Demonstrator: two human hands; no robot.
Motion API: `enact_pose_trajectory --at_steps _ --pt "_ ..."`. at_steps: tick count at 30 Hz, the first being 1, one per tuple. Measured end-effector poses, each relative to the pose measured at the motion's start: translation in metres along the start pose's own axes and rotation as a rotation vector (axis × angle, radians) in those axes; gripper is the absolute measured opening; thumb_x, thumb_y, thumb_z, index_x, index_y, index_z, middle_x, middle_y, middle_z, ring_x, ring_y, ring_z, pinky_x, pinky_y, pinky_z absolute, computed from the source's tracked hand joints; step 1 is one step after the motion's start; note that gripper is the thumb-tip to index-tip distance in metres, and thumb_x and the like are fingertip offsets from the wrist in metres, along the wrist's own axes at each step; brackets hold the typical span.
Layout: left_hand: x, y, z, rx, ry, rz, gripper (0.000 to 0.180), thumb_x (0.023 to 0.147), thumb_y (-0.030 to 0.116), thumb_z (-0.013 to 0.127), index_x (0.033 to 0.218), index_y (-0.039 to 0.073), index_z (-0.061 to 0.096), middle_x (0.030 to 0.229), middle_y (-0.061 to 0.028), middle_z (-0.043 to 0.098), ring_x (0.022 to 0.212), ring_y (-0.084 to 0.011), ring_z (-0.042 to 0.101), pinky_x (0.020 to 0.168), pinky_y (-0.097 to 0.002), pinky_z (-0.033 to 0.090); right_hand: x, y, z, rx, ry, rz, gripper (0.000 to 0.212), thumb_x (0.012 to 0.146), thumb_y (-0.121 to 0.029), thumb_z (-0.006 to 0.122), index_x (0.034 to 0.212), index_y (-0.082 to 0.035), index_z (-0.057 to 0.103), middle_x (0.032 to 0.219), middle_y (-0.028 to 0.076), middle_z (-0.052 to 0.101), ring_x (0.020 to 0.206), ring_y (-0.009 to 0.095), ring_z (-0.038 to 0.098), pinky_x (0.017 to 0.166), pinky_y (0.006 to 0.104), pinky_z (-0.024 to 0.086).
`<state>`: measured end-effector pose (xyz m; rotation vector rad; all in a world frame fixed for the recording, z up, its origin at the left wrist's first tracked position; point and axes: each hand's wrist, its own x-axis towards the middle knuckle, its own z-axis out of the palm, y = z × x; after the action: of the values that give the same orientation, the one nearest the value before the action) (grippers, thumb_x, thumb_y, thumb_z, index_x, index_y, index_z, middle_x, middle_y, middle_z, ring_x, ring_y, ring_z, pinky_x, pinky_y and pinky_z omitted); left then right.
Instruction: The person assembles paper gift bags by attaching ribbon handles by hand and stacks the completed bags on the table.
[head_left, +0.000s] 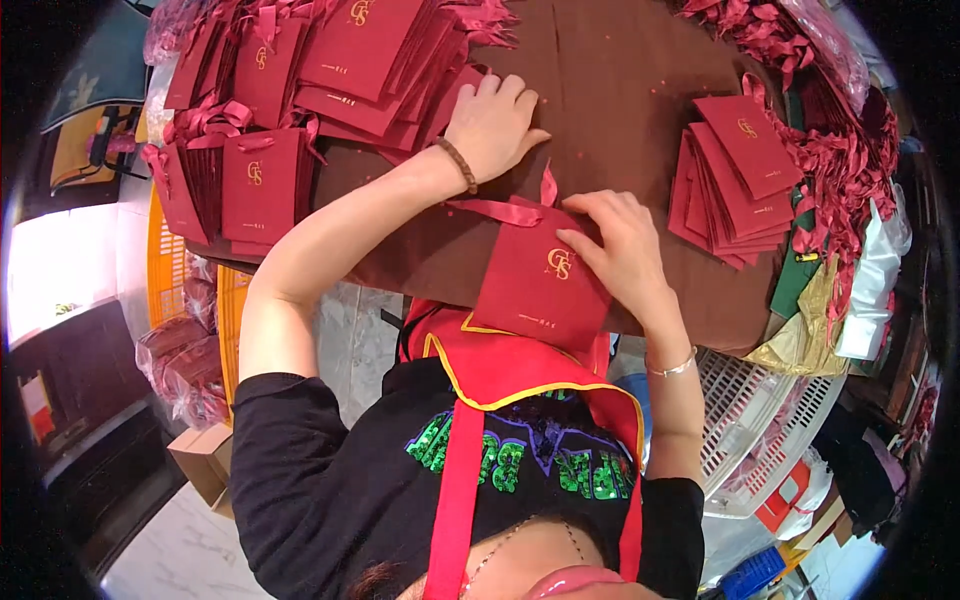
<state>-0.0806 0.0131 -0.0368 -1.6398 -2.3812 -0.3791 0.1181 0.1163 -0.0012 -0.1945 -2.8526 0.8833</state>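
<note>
A flat dark-red paper gift bag (530, 285) with gold printing lies at the near edge of the table, its lower edge against the red apron. From its top trails a pink-red ribbon (510, 212). My right hand (622, 250) grips the bag's upper right side, thumb on the front and fingers over the top corner. My left hand (493, 122) reaches to the far left with fingers apart, beside a fanned stack of similar red bags (360, 55). Whether its fingertips touch that stack is hard to make out. Nothing shows in that hand.
A brown cloth covers the table (590, 90). More upright red bags (258, 180) stand at the left; another fanned pile (740, 180) lies at the right, next to heaped ribbons (850, 190). White plastic baskets (770, 420) stand low at the right, an orange crate (170, 270) at the left.
</note>
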Motion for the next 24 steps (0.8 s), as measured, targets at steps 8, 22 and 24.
enact_pose_trajectory --at_steps 8,22,24 --pt "-0.005 -0.010 0.008 0.216 0.140 0.017 0.017 0.079 0.024 0.062 0.093 0.015 0.059 0.080 -0.0006 0.053 0.081 -0.0202 0.053 0.064 -0.0361 0.037 -0.044 0.005 0.008 -0.218 0.105 0.172 0.045 0.073 -0.032 0.070 0.111 -0.010 0.060 0.114 0.008 0.052 0.101 0.027 0.050 0.082 0.0364 0.040" --pt "-0.029 -0.020 -0.011 0.013 0.102 -0.093 0.028 0.076 0.014 0.061 0.104 0.013 0.060 0.099 -0.0021 0.057 0.092 -0.0219 0.050 0.074 -0.0380 0.037 -0.062 -0.021 0.025 -0.064 0.121 0.187 0.047 0.069 -0.022 0.073 0.110 -0.004 0.057 0.096 0.010 0.053 0.087 0.029 0.050 0.076 0.0368 0.045" --pt "-0.022 -0.023 -0.012 -0.018 0.154 -0.013 0.028 0.076 0.011 0.060 0.104 0.012 0.061 0.101 -0.0024 0.057 0.092 -0.0229 0.051 0.075 -0.0373 0.039 -0.061 -0.023 0.026 -0.031 0.124 0.159 0.045 0.068 -0.021 0.074 0.107 -0.005 0.058 0.095 0.010 0.052 0.087 0.029 0.050 0.075 0.0371 0.044"
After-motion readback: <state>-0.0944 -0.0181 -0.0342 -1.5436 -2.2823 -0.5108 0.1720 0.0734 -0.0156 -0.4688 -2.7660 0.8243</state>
